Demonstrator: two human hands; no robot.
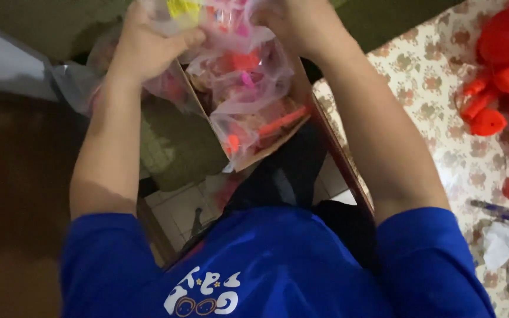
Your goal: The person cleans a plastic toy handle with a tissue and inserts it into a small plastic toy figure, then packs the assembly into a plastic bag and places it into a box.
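My left hand (148,44) grips the upper left of a clear plastic bag (248,88) filled with small red and pink pieces. My right hand (293,23) is closed on the bag's upper right edge. The bag hangs over the open top of a brown cardboard box (281,138), its lower end resting against the box's edge. Both forearms reach out from blue short sleeves. Part of the bag's top is cut off by the frame's edge.
A table with a flowered cloth (437,94) is on the right, bearing several red plastic pieces (499,76), a blue pen (502,213) and crumpled white paper (505,247). A dark brown surface (19,194) lies left. Tiled floor (184,206) shows below the box.
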